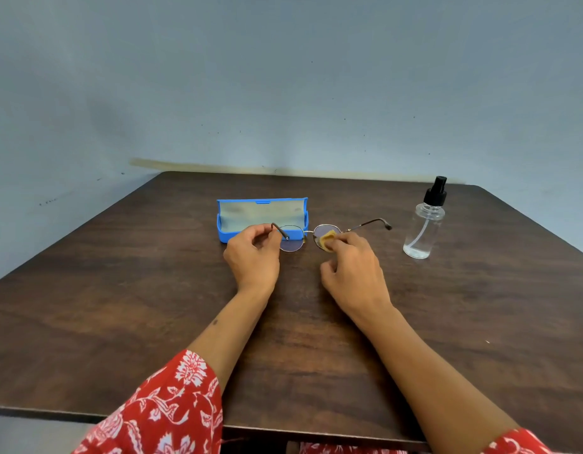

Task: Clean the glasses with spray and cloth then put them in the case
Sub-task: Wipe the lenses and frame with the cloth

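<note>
Both forearms reach up from the bottom of the frame toward its middle, wrists low over the tabletop (119,290). The left hand (252,253) has its fingers curled, pinching the glasses (311,235) by the temple arm at their left side. The right hand (352,267) pinches a small yellow cloth (327,242) between thumb and fingertips and presses it on the right-hand lens. The glasses sit at frame centre, held just in front of the open blue case (262,213), their other temple arm pointing right. A clear spray bottle (426,224) with a black nozzle stands upright to the right, well apart from the hands. Red floral sleeves (172,407) show at the lower edge. The tabletop is dark wood grain; behind it rises a plain pale blue-grey wall (283,77).
</note>
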